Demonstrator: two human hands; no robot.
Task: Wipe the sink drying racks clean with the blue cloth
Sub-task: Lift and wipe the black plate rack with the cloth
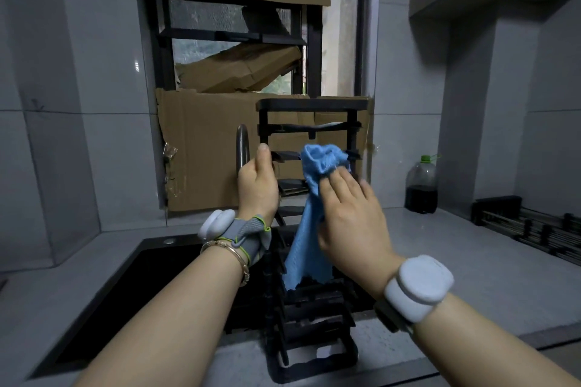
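Blue cloth [309, 229] is bunched at top against a rung of the black drying rack [309, 308], rest of it hanging down over the rack's middle, lower edge touching the slats. Rack is tilted up on end, long axis running from the near counter edge up toward the window, over the right side of the black sink [132, 286].

Right hand [349, 214] presses the cloth onto the rack w/ fingers mostly extended and flat, fingertips on the bunched part; thumb side hidden, so can't tell if it pinches. Left hand [256, 182] is closed round the rack's left upright, thumb up along it, steadying it. Faucet [242, 144] just behind left hand.

Both wrists carry white sensor pods; left also a bracelet. 2nd rack [528, 226] lies on the counter far right, near a green-capped bottle [421, 184] w/ dark liquid.
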